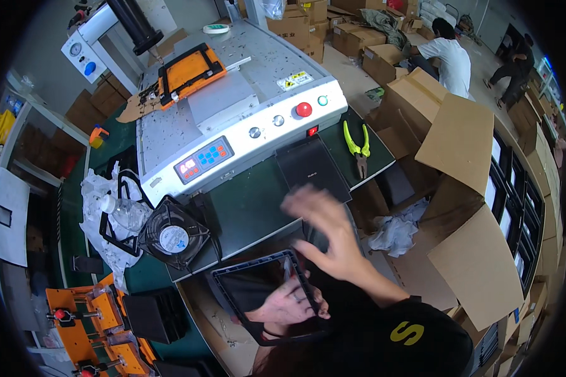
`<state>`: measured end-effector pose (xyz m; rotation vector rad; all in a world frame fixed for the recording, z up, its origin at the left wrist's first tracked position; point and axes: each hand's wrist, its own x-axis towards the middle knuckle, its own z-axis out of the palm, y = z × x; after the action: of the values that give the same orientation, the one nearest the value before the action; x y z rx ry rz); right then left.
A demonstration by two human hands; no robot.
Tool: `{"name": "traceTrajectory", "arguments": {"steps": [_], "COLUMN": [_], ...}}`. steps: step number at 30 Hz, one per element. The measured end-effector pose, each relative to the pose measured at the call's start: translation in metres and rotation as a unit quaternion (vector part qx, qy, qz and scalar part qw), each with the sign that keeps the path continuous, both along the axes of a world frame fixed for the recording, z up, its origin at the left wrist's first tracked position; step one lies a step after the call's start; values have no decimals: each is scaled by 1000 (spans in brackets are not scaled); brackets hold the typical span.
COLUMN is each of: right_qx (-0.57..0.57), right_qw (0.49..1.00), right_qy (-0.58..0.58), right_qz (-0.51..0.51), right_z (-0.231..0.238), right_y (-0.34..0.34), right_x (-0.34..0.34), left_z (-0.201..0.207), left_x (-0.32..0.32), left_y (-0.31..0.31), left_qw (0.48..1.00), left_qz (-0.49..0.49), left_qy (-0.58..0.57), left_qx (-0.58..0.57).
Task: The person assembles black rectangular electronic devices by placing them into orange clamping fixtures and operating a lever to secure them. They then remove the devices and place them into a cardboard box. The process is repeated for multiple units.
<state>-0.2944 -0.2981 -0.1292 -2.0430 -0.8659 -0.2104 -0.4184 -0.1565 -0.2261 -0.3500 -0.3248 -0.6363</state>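
My left hand (289,301) grips a black rectangular frame (233,301) by its right side. The frame is tilted over an open box at the front of the bench, and the hand shows through its opening. Above it, my right hand (327,235) is raised with fingers spread, slightly blurred by motion, and nothing is in it. Beyond that hand a flat black panel (314,166) lies against the front of a grey press machine (198,166). Yellow-handled pliers (357,147) rest to the right of the panel.
A black fan (173,235) and a clear plastic bottle (129,213) are on the left. Orange clamping fixtures (110,320) stand at the lower left. An orange tray (192,72) sits on the machine. Open cartons (456,141) fill the right; two people are farther back.
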Motion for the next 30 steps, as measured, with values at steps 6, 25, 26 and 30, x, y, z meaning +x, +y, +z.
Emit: {"name": "traceTrajectory", "arguments": {"steps": [6, 25, 26, 30], "right_qx": [-228, -15, -34, -19], "right_qw": [936, 997, 998, 999], "right_qy": [-40, 73, 53, 11], "right_qz": [-265, -32, -3, 36], "right_z": [-40, 47, 48, 28], "right_y": [2, -26, -17, 20], "right_x": [-1, -23, -35, -53], "left_z": [-27, 26, 24, 27], "left_x": [-5, 54, 53, 50], "left_y": [24, 28, 25, 20], "left_qw": [985, 852, 845, 845], "left_qz": [139, 446, 441, 428], "left_qy": [-4, 62, 100, 25], "left_qx": [99, 266, 286, 320]}}
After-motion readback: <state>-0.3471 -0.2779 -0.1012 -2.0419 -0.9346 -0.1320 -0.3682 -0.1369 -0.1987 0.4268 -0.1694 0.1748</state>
